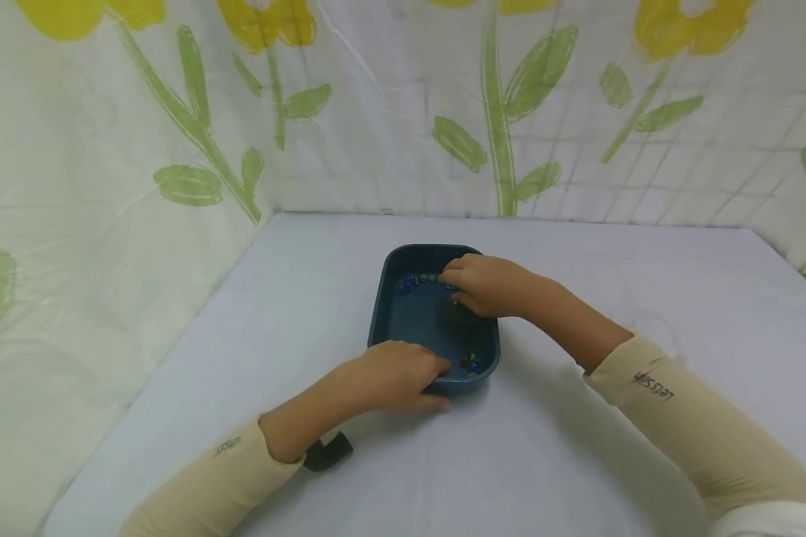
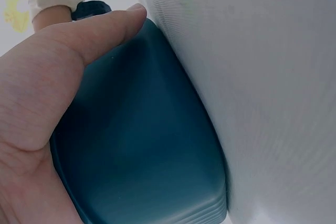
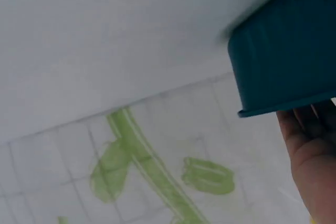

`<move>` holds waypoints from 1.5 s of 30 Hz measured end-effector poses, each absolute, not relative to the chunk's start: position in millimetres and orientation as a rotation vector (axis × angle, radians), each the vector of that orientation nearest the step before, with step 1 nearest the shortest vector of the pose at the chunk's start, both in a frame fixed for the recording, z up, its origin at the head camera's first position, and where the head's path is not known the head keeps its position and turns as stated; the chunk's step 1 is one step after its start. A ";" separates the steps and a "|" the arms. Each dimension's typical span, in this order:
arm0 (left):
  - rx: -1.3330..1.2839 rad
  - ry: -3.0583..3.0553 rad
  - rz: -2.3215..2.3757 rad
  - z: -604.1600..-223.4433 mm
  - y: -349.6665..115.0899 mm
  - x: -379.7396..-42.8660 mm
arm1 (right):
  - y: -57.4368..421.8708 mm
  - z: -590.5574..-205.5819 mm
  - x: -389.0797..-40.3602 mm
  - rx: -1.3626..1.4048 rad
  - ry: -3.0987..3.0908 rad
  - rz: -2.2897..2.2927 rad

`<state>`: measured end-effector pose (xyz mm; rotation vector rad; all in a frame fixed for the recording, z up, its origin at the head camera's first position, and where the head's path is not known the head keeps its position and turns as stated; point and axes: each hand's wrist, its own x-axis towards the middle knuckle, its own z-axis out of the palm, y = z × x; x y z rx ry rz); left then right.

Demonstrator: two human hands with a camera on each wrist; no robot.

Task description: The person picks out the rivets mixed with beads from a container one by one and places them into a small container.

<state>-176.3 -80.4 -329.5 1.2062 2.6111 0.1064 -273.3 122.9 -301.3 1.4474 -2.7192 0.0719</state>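
A dark blue rectangular plastic tub (image 1: 413, 324) with rounded corners rests on the white table. Small shiny glass marbles, some blue and some green (image 1: 408, 282), lie along its far side, and more marbles (image 1: 472, 364) sit in the near right corner. My left hand (image 1: 392, 377) grips the near rim, fingers over the inside and thumb along the outer wall, as the left wrist view shows. Over the right rim reaches my right hand (image 1: 493, 287), its fingers inside the tub close to the far marbles, thumb and fingertips apart. In the right wrist view the tub wall (image 3: 283, 56) hides its fingertips.
White cloth covers the table (image 1: 295, 291). Behind it and to the left hangs a pale curtain (image 1: 389, 112) painted with yellow flowers and green leaves. A black curved piece (image 1: 329, 451) shows beside my left wrist.
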 end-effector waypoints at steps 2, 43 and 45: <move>1.213 2.616 0.092 -330.0 -80.4 -176.2 | 113.6 -304.8 -275.3 1.455 -2.747 0.043; 1.241 2.637 0.062 -330.2 -80.9 -175.4 | 60.7 -337.5 -302.5 1.286 -2.842 -0.148; 1.243 2.637 0.062 -330.7 -81.2 -175.5 | 62.1 -336.6 -303.3 1.294 -2.844 -0.052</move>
